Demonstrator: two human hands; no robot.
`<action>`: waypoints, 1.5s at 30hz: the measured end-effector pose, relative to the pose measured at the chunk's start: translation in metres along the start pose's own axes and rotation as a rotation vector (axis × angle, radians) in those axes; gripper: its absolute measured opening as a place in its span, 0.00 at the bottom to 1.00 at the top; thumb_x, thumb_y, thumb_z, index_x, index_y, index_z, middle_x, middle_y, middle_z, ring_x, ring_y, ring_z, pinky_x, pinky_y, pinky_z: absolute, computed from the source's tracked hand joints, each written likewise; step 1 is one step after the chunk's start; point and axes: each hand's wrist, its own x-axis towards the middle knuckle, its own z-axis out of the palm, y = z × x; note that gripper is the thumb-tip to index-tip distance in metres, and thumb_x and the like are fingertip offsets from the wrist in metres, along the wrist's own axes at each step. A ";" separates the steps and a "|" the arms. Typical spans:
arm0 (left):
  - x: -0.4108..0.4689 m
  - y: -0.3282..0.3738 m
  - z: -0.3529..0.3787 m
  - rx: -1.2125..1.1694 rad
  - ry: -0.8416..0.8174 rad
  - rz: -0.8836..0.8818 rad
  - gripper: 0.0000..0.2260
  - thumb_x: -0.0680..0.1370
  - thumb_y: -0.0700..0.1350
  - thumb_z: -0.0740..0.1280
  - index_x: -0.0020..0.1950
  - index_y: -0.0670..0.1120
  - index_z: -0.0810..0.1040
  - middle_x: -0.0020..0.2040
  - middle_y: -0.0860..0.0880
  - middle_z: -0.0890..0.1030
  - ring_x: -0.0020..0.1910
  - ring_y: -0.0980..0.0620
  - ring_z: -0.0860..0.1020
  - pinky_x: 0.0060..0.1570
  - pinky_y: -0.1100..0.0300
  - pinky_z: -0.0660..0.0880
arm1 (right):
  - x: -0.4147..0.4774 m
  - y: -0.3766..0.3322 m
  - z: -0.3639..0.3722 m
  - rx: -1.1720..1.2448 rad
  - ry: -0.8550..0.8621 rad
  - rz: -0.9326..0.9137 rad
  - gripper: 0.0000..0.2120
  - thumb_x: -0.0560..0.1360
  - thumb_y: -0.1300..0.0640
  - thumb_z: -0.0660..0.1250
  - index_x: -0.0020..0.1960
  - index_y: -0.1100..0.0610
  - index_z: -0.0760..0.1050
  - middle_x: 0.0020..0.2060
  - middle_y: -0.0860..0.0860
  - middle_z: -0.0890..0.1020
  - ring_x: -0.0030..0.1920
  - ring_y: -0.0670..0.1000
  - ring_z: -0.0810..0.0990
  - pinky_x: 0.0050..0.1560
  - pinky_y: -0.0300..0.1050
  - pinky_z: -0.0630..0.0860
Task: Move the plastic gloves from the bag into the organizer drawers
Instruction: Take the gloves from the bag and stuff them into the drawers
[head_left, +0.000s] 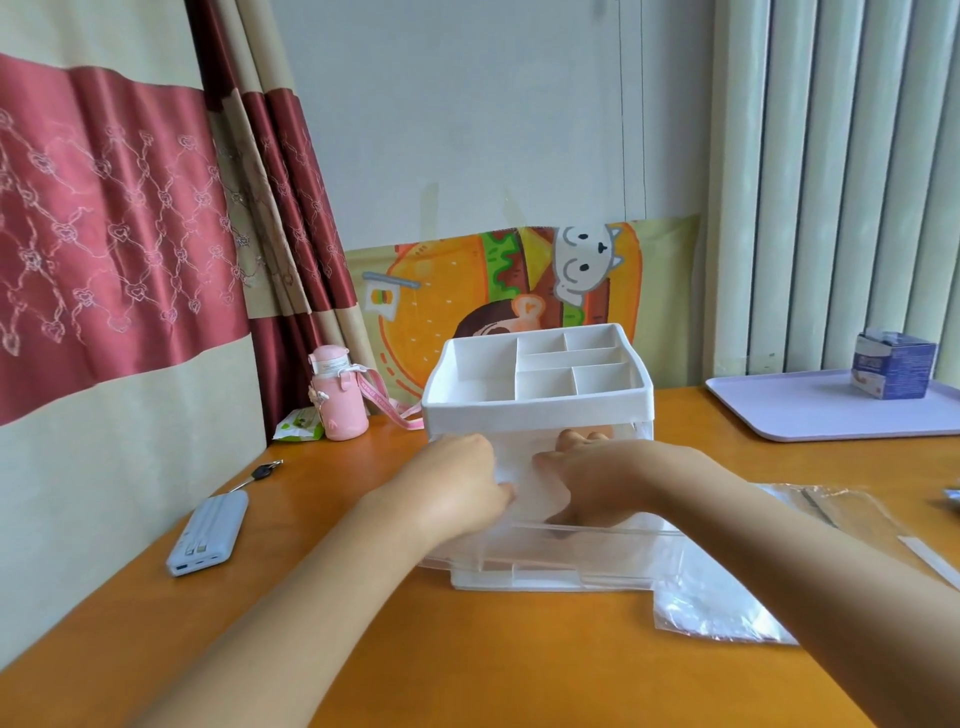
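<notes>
From the head camera, a white organizer (537, 410) is standing in the middle of the orange tabletop (467, 665), its top tray split into open compartments. A clear drawer (597, 543) is sticking out of its front toward the person, and both hands are reaching into it.

The left hand (462, 483) is curling its fingers onto a pale, thin wad of plastic gloves (527, 483) and pinching its left edge. The right hand (592, 473) is lying over the right side of the gloves. Its fingertips (574, 440) are going in under the top tray, where they are showing blurred through the clear wall. I cannot tell whether this hand is gripping the gloves or only pressing on them.

The gloves are sitting in the pulled-out drawer between the two hands, rising against the organizer's front. The clear bag (727, 603) is lying flat on the tabletop just right of the organizer, partly under the right forearm.

At the left, a power bank (208, 535) is lying near the wall with a key (262, 472) beyond it. A pink bottle (337, 397) is standing upright by the curtain (104, 208), with a small green packet (296, 428) just beside it. At the far right, a lilac tray (805, 418) is carrying a small blue box (891, 371). A burger poster (467, 291) is hanging behind the organizer.
</notes>
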 end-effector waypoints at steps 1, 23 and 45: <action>0.000 -0.002 -0.004 0.011 0.035 -0.010 0.18 0.78 0.51 0.66 0.64 0.43 0.75 0.54 0.44 0.79 0.56 0.46 0.77 0.49 0.57 0.74 | -0.001 0.000 -0.001 0.012 -0.007 0.005 0.34 0.76 0.39 0.62 0.76 0.50 0.55 0.72 0.55 0.61 0.69 0.59 0.64 0.68 0.53 0.64; 0.021 0.011 0.002 0.094 -0.326 0.089 0.19 0.79 0.46 0.63 0.70 0.44 0.70 0.67 0.45 0.74 0.62 0.46 0.74 0.55 0.56 0.72 | 0.001 -0.006 -0.001 -0.006 -0.041 0.019 0.29 0.78 0.42 0.60 0.73 0.57 0.62 0.67 0.56 0.66 0.53 0.52 0.64 0.62 0.46 0.65; -0.025 0.070 -0.018 -0.393 0.543 0.363 0.13 0.77 0.55 0.67 0.39 0.47 0.78 0.41 0.54 0.80 0.44 0.55 0.77 0.44 0.57 0.71 | -0.107 0.100 -0.020 0.513 0.663 0.077 0.17 0.74 0.43 0.65 0.34 0.54 0.79 0.22 0.47 0.79 0.22 0.44 0.76 0.29 0.34 0.73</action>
